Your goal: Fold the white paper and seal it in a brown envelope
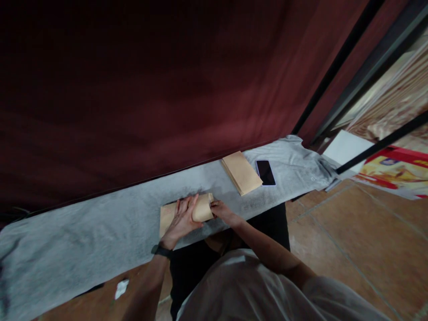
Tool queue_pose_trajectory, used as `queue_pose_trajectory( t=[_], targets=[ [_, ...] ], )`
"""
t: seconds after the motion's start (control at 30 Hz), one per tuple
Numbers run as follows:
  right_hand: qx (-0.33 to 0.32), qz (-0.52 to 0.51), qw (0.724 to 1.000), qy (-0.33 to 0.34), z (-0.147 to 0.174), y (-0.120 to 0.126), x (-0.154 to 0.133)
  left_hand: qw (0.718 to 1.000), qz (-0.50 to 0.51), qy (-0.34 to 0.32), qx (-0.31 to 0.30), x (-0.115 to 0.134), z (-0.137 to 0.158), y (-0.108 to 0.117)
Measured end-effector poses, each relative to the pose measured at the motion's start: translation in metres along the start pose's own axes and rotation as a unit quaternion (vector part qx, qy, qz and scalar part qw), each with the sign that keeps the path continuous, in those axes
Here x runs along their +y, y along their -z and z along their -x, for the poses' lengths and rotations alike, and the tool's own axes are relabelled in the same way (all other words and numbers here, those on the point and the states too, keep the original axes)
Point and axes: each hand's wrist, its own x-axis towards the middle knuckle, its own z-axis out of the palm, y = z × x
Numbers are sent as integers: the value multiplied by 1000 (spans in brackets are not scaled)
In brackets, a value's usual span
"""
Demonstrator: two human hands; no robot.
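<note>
A brown paper envelope [202, 206] lies on the grey cloth [100, 232] covering a long narrow surface. My left hand [182, 218] rests flat on the envelope, fingers spread, pressing it down. A dark watch sits on that wrist. My right hand [222, 210] pinches the envelope's right end, which is folded or curled upward. A stack of similar brown envelopes [241, 172] lies further right, apart from both hands.
A black phone [265, 172] lies face up beside the stack. A dark red curtain [150, 89] hangs behind the surface. Tiled floor [351, 236] stretches to the right, a white scrap [121, 288] lies below, and a colourful printed sheet [397, 171] sits at the far right.
</note>
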Motion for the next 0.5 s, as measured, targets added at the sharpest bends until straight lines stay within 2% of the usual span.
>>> queue_pose_trajectory(
  t=[0.07,0.13,0.17,0.2,0.27,0.3,0.33,0.4,0.43,0.5],
  targets=[
    [8,-26,999,-28,0,-1,3,999,21,16,46,1,6,-3],
    [26,-46,998,-44,0,0,5,985,60,73,143,3,18,-8],
    [37,-55,997,-48,0,0,6,967,88,119,207,4,25,-12],
    [49,-64,995,-51,0,0,7,937,127,177,273,6,32,-16],
    [68,-78,993,-51,0,-2,10,835,243,307,387,11,46,-26],
    [73,-83,993,-50,1,-3,11,770,332,360,409,14,50,-32],
    [77,-87,992,-47,2,-6,12,709,432,394,395,19,53,-37],
    [78,-92,992,-38,5,-13,15,601,609,417,308,30,50,-46],
    [76,-93,992,-31,7,-16,16,564,663,413,266,35,45,-49],
    [71,-93,993,-13,11,-22,18,504,709,421,257,46,30,-52]
  ],
)
